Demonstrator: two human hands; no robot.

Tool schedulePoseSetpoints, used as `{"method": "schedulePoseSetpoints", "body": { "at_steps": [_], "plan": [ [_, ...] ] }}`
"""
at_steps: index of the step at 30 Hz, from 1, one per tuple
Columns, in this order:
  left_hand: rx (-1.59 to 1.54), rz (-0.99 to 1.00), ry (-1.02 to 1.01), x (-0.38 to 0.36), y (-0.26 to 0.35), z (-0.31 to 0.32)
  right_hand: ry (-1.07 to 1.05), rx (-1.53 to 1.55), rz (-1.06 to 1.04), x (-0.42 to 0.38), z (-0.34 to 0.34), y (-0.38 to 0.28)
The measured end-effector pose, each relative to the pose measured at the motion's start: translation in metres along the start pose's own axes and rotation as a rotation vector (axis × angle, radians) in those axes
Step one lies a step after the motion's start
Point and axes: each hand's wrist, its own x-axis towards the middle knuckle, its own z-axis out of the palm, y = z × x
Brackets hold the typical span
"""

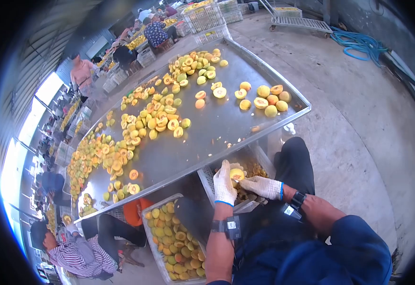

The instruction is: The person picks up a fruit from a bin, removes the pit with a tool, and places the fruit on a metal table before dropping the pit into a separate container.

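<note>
A halved yellow fruit (237,175) is held in my left hand (225,184), which wears a white glove. My right hand (262,187), gloved too, has its fingers closed at the fruit's lower right side; whether it grips a small tool is hidden. Both hands are above a crate (254,205) with pits and scraps in it, just below the near edge of the metal table (207,126). Several whole and halved fruits (270,100) lie on the table's right part, and a long heap of halves (157,114) spreads along its far and left parts.
A crate full of fruit (176,242) stands on the floor left of my legs. At the lower left sits a person in a striped top (81,256). Stacked crates (203,18), a cart (302,23) and a blue hose (358,43) are farther back, with other people at the upper left.
</note>
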Motion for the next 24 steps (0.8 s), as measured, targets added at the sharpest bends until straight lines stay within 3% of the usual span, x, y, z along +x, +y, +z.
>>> {"method": "schedulePoseSetpoints", "body": {
  "at_steps": [4, 7, 10, 12, 14, 19, 21, 24],
  "plan": [
    [-0.108, -0.043, -0.075, -0.009, 0.008, -0.01, -0.045, 0.038, 0.038, 0.02, 0.007, 0.02],
    [0.012, 0.034, -0.117, 0.004, -0.002, -0.026, 0.021, -0.062, 0.106, 0.021, 0.02, 0.009],
    [0.356, 0.066, 0.042, 0.014, -0.012, -0.029, 0.112, -0.148, 0.154, 0.02, 0.027, -0.001],
    [0.371, 0.069, 0.06, 0.018, -0.017, -0.027, 0.209, -0.382, -0.028, 0.024, 0.029, 0.005],
    [0.42, 0.063, 0.144, 0.025, -0.022, -0.027, 0.17, -0.387, 0.05, 0.031, 0.026, 0.01],
    [0.545, 0.02, 0.303, 0.042, -0.043, -0.043, 0.144, -0.636, -0.007, 0.049, 0.022, 0.019],
    [0.848, 0.057, 0.365, 0.038, -0.033, -0.043, 0.14, -0.771, -0.103, 0.056, 0.019, 0.022],
    [0.987, -0.006, 0.418, 0.049, -0.051, -0.069, 0.167, -0.864, 0.01, 0.086, 0.022, 0.05]
  ]
}}
